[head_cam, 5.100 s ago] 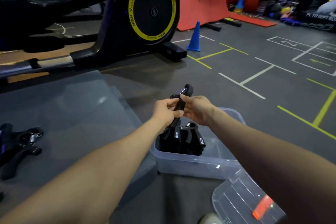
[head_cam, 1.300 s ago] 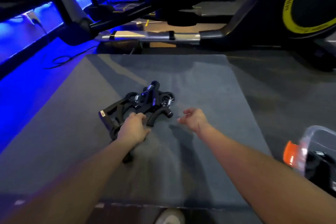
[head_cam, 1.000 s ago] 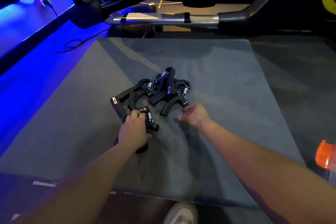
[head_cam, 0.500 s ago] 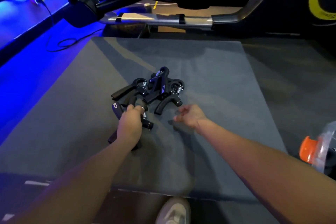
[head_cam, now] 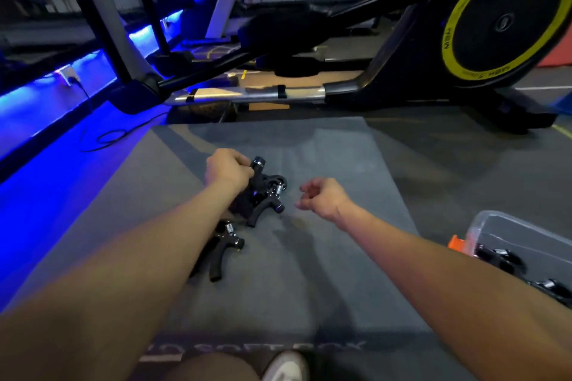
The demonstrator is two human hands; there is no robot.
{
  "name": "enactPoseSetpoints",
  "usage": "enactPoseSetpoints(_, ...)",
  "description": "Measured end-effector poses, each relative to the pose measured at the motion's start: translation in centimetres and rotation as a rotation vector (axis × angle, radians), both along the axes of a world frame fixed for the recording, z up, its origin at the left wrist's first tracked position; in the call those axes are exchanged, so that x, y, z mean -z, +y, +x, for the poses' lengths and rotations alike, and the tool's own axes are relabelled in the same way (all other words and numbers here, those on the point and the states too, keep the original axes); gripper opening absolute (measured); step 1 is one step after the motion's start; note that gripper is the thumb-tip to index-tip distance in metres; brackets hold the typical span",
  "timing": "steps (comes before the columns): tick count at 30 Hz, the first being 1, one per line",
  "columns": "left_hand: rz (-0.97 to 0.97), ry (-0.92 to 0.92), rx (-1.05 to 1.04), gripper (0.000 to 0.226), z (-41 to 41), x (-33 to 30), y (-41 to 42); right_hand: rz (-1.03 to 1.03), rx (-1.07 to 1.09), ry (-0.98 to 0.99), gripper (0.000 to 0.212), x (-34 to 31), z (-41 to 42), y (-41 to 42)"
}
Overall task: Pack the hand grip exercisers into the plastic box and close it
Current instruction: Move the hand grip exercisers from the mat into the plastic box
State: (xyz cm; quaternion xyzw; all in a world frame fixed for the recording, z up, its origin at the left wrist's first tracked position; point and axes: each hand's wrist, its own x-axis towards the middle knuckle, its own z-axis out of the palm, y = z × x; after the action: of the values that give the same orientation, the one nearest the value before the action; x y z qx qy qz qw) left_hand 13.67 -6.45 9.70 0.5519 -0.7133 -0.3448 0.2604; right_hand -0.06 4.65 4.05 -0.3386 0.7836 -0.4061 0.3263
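Black hand grip exercisers lie on a grey soft plyo box (head_cam: 325, 148). My left hand (head_cam: 227, 168) grips one exerciser (head_cam: 257, 165) at the top of a small pile (head_cam: 263, 198); its silver knob sticks out past my fingers. One exerciser (head_cam: 221, 249) lies apart, nearer to me, beside my left forearm. To the right of the pile my right hand (head_cam: 320, 196) hovers with loosely curled fingers and holds nothing. The clear plastic box (head_cam: 523, 232) sits at the right edge, with exercisers (head_cam: 498, 258) inside and an orange latch (head_cam: 458, 246) on its near end.
An elliptical trainer with a yellow-ringed flywheel (head_cam: 501, 18) and a silver rail (head_cam: 247, 94) stands just behind the plyo box. Blue strip lighting (head_cam: 62, 83) runs along the left wall, above a cable (head_cam: 102, 138). My shoe (head_cam: 286, 366) shows at the bottom.
My left hand let go of the exerciser it had dragged toward me, moved up to the pile and closed on another one. My right hand stayed beside the pile. The view swung right.
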Motion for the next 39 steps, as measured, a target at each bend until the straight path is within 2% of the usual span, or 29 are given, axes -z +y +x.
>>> enactPoseSetpoints(2, 0.111, 0.099, 0.018, 0.010, -1.8, -1.3, 1.9, -0.014, -0.027, 0.055, 0.051, -1.7, -0.5, 2.4)
enactPoseSetpoints(4, 0.238, 0.208, 0.040, 0.022, -3.6, -1.9, 4.0, -0.007, -0.058, 0.124, 0.059, -3.4, -1.0, 5.1)
enactPoseSetpoints(7, 0.438, 0.300, 0.126, 0.023, -6.7, -2.4, 8.0, 0.021, -0.084, 0.222, 0.072, -5.1, -2.4, 8.9)
enactPoseSetpoints(10, 0.657, 0.491, 0.114, 0.019, -9.8, -2.5, 11.7, 0.062, -0.073, 0.381, 0.063, -6.1, -4.1, 11.8)
enactPoseSetpoints(12, 0.784, 0.580, 0.133, 0.014, -11.5, -2.3, 14.0, 0.091, -0.041, 0.468, 0.064, -6.3, -5.1, 13.7)
enactPoseSetpoints(14, 0.903, 0.611, 0.182, 0.021, -12.9, -1.6, 15.6, 0.133, -0.010, 0.521, 0.068, -6.0, -6.0, 15.6)
enactPoseSetpoints(17, 0.981, 0.610, 0.223, 0.021, -14.3, -1.1, 17.8, 0.166, 0.007, 0.563, 0.051, -5.3, -7.3, 18.2)
enactPoseSetpoints(20, 1.001, 0.643, 0.271, 0.020, -15.5, -1.0, 19.2, 0.166, 0.083, 0.517, 0.024, -5.4, -9.0, 20.6)
enactPoseSetpoints(23, 0.856, 0.472, 0.381, 0.014, -16.9, -0.5, 20.6, 0.106, 0.197, 0.381, 0.020, -5.1, -11.2, 23.0)
enactPoseSetpoints(26, 0.599, 0.233, 0.485, 0.036, -17.7, 0.6, 22.5, -0.052, 0.310, 0.118, 0.016, -4.7, -12.2, 25.3)
enactPoseSetpoints(27, 0.569, 0.216, 0.523, 0.040, -18.2, 1.1, 23.3, -0.111, 0.339, 0.017, 0.017, -4.8, -12.2, 26.1)
enactPoseSetpoints(29, 0.620, 0.294, 0.575, 0.038, -19.4, 1.9, 24.9, -0.194, 0.371, -0.147, 0.022, -5.1, -12.4, 27.5)
enactPoseSetpoints(32, 0.757, 0.478, 0.528, 0.009, -21.3, 2.3, 26.8, -0.268, 0.434, -0.278, 0.018, -4.9, -12.9, 29.6)
enactPoseSetpoints(33, 0.814, 0.530, 0.506, 0.015, -21.9, 2.4, 27.5, -0.285, 0.472, -0.295, 0.017, -4.7, -13.1, 30.4)
enactPoseSetpoints(35, 0.926, 0.609, 0.486, 0.021, -23.0, 2.6, 29.2, -0.285, 0.567, -0.251, 0.018, -3.9, -13.6, 31.8)
enactPoseSetpoints(39, 1.043, 0.653, 0.428, 0.015, -25.9, 3.3, 32.5, -0.242, 0.686, -0.052, 0.052, -2.3, -14.7, 34.7)
